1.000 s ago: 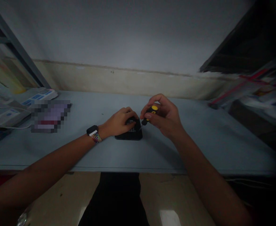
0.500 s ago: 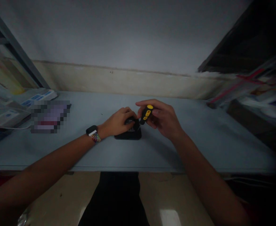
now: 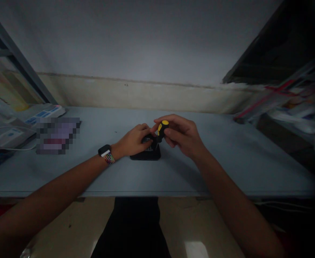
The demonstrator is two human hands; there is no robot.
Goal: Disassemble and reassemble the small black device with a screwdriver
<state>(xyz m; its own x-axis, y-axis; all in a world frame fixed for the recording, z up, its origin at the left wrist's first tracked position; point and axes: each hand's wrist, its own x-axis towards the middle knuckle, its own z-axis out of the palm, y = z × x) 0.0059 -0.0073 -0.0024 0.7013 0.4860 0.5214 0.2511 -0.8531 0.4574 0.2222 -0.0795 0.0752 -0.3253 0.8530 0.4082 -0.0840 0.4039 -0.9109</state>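
A stubby black-and-yellow screwdriver (image 3: 161,129) is held in the fingers of my right hand (image 3: 183,134), its yellow end cap tilted up. Its thin shaft points down at a dark object (image 3: 146,155) with a flat, rounded base on the table. My left hand (image 3: 136,139) grips that object from the left, fingers curled over its upper part. What kind of object it is I cannot make out; my fingers and the dim light hide much of it. Exactly where the screwdriver's tip touches is hidden too.
The light blue table (image 3: 100,179) runs up to a wall. At the left lie a blurred-out flat item (image 3: 57,136), a white power strip (image 3: 44,114) and a white cable (image 3: 1,147). A red-edged rack (image 3: 265,95) stands at the right.
The screwdriver has turned in my right hand: its handle has swung left and stands more upright. My left hand keeps its place on the dark object.
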